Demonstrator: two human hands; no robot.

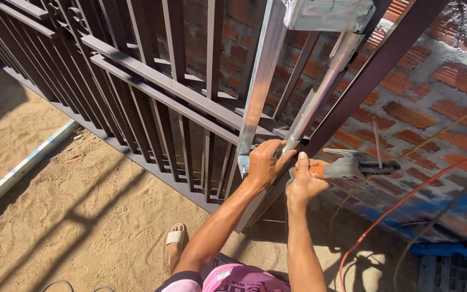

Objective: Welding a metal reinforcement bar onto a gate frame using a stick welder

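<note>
- Where the dark brown metal gate (152, 97) met the unplastered brick wall (422, 103), both hands were at work low on the gate's end post.
- The left hand (263, 164) was wrapped, fingers curled shut, around the lower end of a bright galvanised steel channel (259, 75) that stood nearly upright against the gate bars.
- Just beside that channel, a round silver actuator arm (325, 86) ran down at a slant from a pale grey housing (328, 13) at the top edge of the view; its lower tip ended next to the left hand's fingers.
- The right hand (302, 184) was closed around the orange-and-grey handle of an electrode holder (352, 166), touching the left hand at the thumb side.
- A thin welding rod (377, 141) stood up from the holder's clamp, tilted slightly, in front of the brickwork.
- A red cable (401, 203) and a dark cable (439, 216) trailed away to the lower right; which of them fed the holder could not be made out with certainty.
- One foot in a cream slide sandal (175, 238) rested on the sandy ground (82, 216).
- A pale pipe (25, 165) lay on the sand, well apart to the left.
</note>
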